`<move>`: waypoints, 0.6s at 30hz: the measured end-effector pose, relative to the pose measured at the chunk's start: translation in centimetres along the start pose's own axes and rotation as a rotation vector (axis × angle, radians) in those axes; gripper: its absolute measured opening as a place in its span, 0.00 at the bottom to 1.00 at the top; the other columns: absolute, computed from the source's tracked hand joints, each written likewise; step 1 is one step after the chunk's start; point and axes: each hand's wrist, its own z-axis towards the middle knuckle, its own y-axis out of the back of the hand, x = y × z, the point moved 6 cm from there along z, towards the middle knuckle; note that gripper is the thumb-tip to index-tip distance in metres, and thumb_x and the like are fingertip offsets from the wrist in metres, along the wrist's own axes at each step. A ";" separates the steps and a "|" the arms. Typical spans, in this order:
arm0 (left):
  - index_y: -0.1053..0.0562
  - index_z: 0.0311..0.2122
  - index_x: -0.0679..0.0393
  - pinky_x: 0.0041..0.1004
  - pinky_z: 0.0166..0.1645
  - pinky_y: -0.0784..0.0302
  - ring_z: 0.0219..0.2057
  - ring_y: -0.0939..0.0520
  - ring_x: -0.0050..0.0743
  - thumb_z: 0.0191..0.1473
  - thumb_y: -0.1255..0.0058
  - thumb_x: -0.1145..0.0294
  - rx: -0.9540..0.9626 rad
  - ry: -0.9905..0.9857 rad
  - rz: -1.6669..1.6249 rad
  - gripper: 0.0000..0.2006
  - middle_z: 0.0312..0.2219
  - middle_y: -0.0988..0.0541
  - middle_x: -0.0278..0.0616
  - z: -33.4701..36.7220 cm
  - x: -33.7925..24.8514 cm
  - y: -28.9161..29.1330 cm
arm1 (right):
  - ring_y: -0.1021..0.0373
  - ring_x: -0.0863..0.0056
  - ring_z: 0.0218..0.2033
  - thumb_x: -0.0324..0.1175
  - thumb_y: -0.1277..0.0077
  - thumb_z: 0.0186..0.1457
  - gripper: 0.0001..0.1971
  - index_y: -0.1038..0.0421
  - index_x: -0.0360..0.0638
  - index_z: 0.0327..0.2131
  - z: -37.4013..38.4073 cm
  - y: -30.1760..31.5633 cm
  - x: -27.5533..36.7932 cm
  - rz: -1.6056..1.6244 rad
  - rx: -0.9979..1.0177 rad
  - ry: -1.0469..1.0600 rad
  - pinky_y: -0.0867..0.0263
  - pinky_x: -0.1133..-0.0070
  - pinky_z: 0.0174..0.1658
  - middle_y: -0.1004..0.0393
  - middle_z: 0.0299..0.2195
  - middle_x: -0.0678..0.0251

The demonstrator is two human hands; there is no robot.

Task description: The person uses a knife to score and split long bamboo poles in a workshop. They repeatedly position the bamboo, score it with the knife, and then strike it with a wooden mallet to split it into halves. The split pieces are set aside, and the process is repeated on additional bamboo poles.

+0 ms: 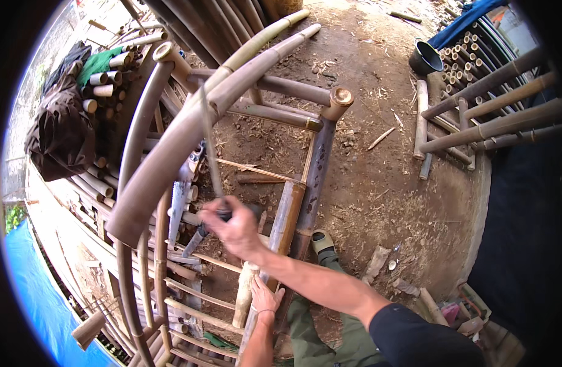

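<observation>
My right hand (235,229) is closed around the dark handle of a long thin blade (209,140) that points up beside a bent bamboo piece (171,153) of a bamboo frame (321,153). The hand is blurred. My left hand (266,300) rests lower down, fingers on a pale bamboo pole (247,293) of the same frame. My foot in a sandal (322,241) shows just right of the frame's upright.
Stacked cut bamboo tubes (103,85) with a dark cloth (61,134) lie at left. A blue tarp (42,300) is at lower left. Another bamboo frame (495,116), a dark bucket (426,58) and more tubes stand at upper right. Bare dirt floor (379,183) lies between.
</observation>
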 end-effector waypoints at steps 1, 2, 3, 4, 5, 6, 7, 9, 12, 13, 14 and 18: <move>0.47 0.63 0.69 0.44 0.62 0.37 0.57 0.34 0.61 0.35 0.28 0.55 -0.090 -0.024 0.035 0.54 0.55 0.36 0.64 1.3 0.9 -0.8 | 0.28 0.82 0.25 0.43 0.40 0.57 0.19 0.29 0.37 0.42 -0.4 2.5 -1.1 -0.068 0.031 -0.030 0.31 0.83 0.27 0.26 0.28 0.69; 0.45 0.60 0.68 0.44 0.60 0.35 0.53 0.32 0.60 0.35 0.27 0.56 -0.098 -0.013 0.092 0.51 0.52 0.34 0.62 1.9 0.8 -0.6 | 0.29 0.81 0.22 0.44 0.41 0.57 0.18 0.28 0.38 0.39 -1.2 5.9 -0.6 -0.264 -0.011 -0.063 0.31 0.82 0.25 0.26 0.27 0.68; 0.42 0.58 0.67 0.44 0.57 0.34 0.50 0.31 0.59 0.34 0.27 0.56 -0.118 -0.014 0.144 0.49 0.49 0.33 0.59 3.9 -0.5 0.3 | 0.30 0.79 0.20 0.45 0.42 0.57 0.17 0.28 0.39 0.36 -0.7 9.8 0.8 -0.465 -0.048 -0.073 0.32 0.81 0.23 0.25 0.26 0.67; 0.39 0.52 0.64 0.43 0.54 0.32 0.46 0.30 0.57 0.31 0.27 0.55 -0.191 -0.025 0.200 0.44 0.44 0.32 0.56 4.5 -0.9 0.7 | 0.29 0.75 0.23 0.51 0.46 0.58 0.21 0.28 0.39 0.34 -0.9 14.4 -0.6 -0.549 -0.114 -0.107 0.31 0.77 0.26 0.26 0.26 0.65; 0.37 0.49 0.63 0.43 0.54 0.32 0.46 0.30 0.56 0.30 0.27 0.55 -0.163 0.022 0.207 0.42 0.44 0.32 0.56 4.8 0.2 0.3 | 0.28 0.69 0.26 0.54 0.49 0.58 0.24 0.26 0.38 0.31 -1.1 17.5 -0.2 -0.748 -0.168 -0.032 0.30 0.70 0.31 0.24 0.25 0.59; 0.37 0.48 0.63 0.43 0.53 0.31 0.46 0.30 0.55 0.30 0.27 0.55 -0.125 0.040 0.172 0.41 0.43 0.32 0.55 5.3 -0.5 0.7 | 0.29 0.69 0.26 0.59 0.52 0.59 0.27 0.27 0.39 0.32 -1.1 22.2 -1.7 -0.934 -0.185 -0.056 0.32 0.69 0.29 0.25 0.24 0.59; 0.36 0.47 0.62 0.43 0.52 0.31 0.45 0.29 0.55 0.29 0.28 0.55 -0.077 0.045 0.144 0.40 0.42 0.31 0.54 5.8 -0.8 0.8 | 0.30 0.69 0.24 0.62 0.55 0.60 0.29 0.28 0.40 0.34 -0.9 25.5 -1.2 -1.090 -0.182 -0.218 0.34 0.68 0.27 0.27 0.23 0.60; 0.36 0.46 0.62 0.43 0.51 0.30 0.45 0.29 0.55 0.28 0.28 0.56 -0.088 0.034 0.178 0.40 0.41 0.31 0.53 5.7 -1.0 0.5 | 0.29 0.64 0.25 0.64 0.58 0.61 0.31 0.29 0.40 0.35 -0.1 31.3 -2.8 -1.295 -0.180 -0.240 0.34 0.65 0.28 0.27 0.25 0.59; 0.35 0.45 0.63 0.43 0.50 0.30 0.44 0.29 0.54 0.27 0.27 0.56 -0.131 0.019 0.190 0.40 0.40 0.31 0.53 5.9 -1.1 0.2 | 0.27 0.51 0.33 0.62 0.56 0.60 0.29 0.31 0.40 0.36 2.0 33.3 -3.9 -1.462 -0.073 -0.133 0.31 0.60 0.38 0.25 0.34 0.55; 0.35 0.45 0.63 0.43 0.50 0.30 0.45 0.29 0.54 0.27 0.27 0.56 -0.143 0.012 0.191 0.40 0.40 0.31 0.52 5.9 -0.9 0.1 | 0.26 0.52 0.34 0.62 0.56 0.60 0.28 0.31 0.40 0.36 2.9 33.3 -4.5 -1.504 -0.037 -0.094 0.31 0.60 0.38 0.25 0.34 0.55; 0.35 0.45 0.63 0.43 0.50 0.30 0.44 0.29 0.54 0.26 0.27 0.57 -0.122 0.012 0.187 0.40 0.40 0.31 0.52 6.0 -0.8 0.2 | 0.26 0.52 0.35 0.61 0.55 0.60 0.28 0.31 0.41 0.36 3.6 33.2 -5.1 -1.545 -0.004 -0.058 0.30 0.60 0.39 0.25 0.34 0.54; 0.35 0.45 0.64 0.43 0.51 0.30 0.44 0.29 0.54 0.26 0.27 0.57 -0.121 -0.014 0.177 0.40 0.40 0.31 0.52 6.0 -1.0 0.3 | 0.24 0.54 0.34 0.63 0.53 0.58 0.29 0.31 0.41 0.35 5.5 31.4 -7.7 -1.669 0.161 0.045 0.27 0.62 0.35 0.24 0.33 0.55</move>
